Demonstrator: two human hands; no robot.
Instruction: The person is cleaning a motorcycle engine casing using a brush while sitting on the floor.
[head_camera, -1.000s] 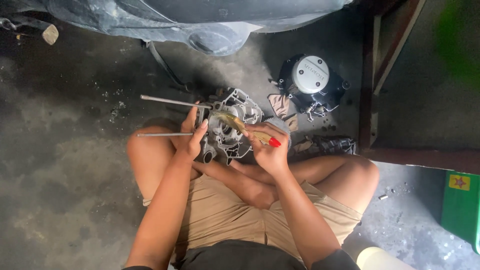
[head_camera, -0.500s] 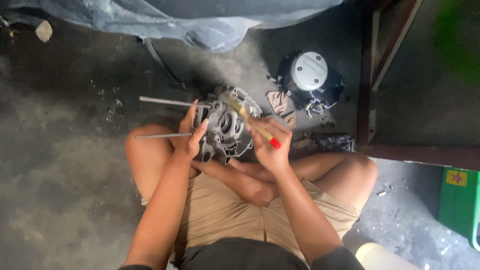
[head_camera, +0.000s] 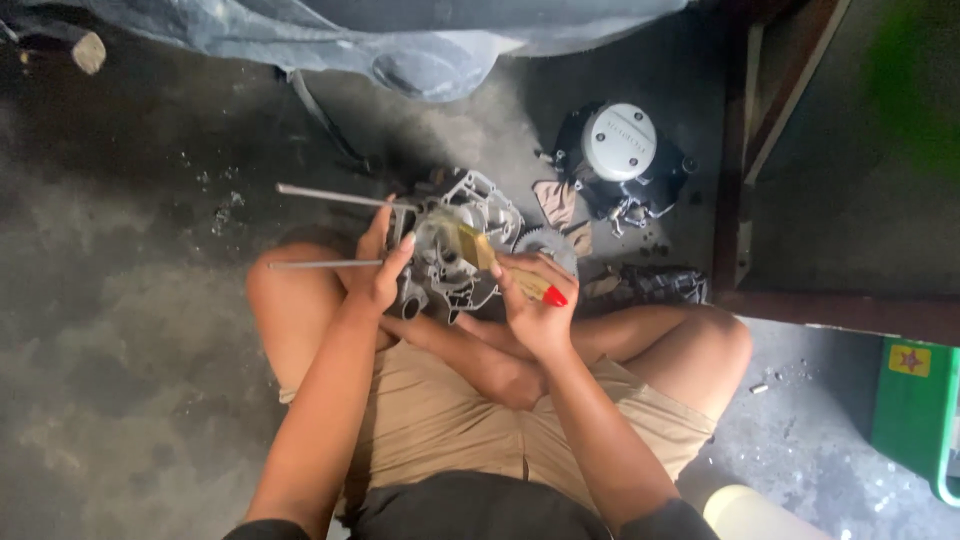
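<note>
The person sits cross-legged on the floor (head_camera: 120, 380), so the lap makes a place to work close to the eyes. The left hand (head_camera: 378, 268) is wrapped around the side of a grey metal engine part (head_camera: 450, 245), with its fingers closed on it. It holds the part up off the legs and tipped a little, I think so the open side faces the person. Two long thin metal rods (head_camera: 325, 229) stick out of the part to the left, past the knee.

The right hand (head_camera: 535, 305) is closed on a small brush (head_camera: 500, 265) with a wooden handle and a red end. The bristle end rests on the engine part, near its middle. The hand sits just beside the part, so the brush can reach in.

A bit farther off, a toothed gear (head_camera: 548, 243) lies on the floor, right behind the right hand. Past that sits a round black engine piece with a pale cap (head_camera: 618, 142); small bits lie around it, set near enough to grab. At the far edge lies a crumpled grey sheet (head_camera: 420, 40).
</note>
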